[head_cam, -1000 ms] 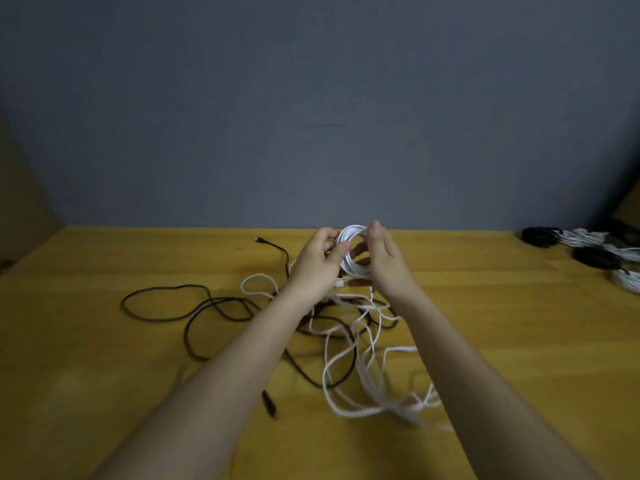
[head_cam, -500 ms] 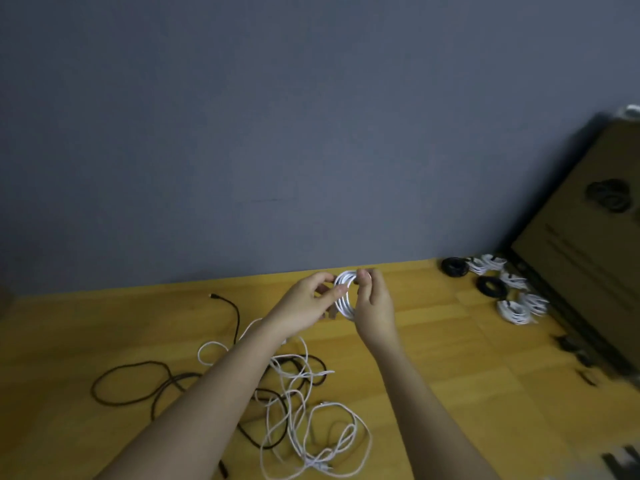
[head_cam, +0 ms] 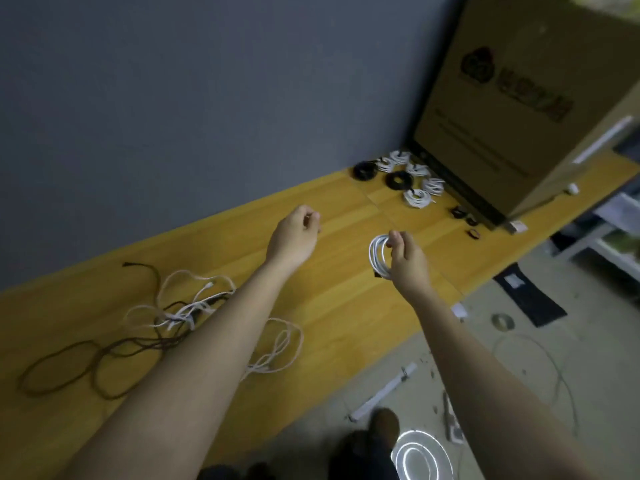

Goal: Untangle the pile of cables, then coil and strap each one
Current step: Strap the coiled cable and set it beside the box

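Note:
My right hand (head_cam: 407, 263) grips a small coiled white cable (head_cam: 377, 255) above the yellow wooden table (head_cam: 346, 306). My left hand (head_cam: 294, 239) hovers to its left, fingers loosely curled, holding nothing. A tangle of white cables (head_cam: 194, 308) and a dark brown cable (head_cam: 79, 362) lies on the table at the left, partly hidden under my left forearm. At the far right of the table sit several finished coils, white (head_cam: 417, 197) and black (head_cam: 398, 180).
A large cardboard box (head_cam: 512, 109) stands on the table's right end, with small dark straps (head_cam: 465, 220) before it. The table's front edge runs diagonally; beyond it is a grey floor with loose wire (head_cam: 540, 351) and scraps. A grey wall backs the table.
The view has swung right. My hands have parted: the left let go of the white coil, and the right carried it rightward, away from the tangle.

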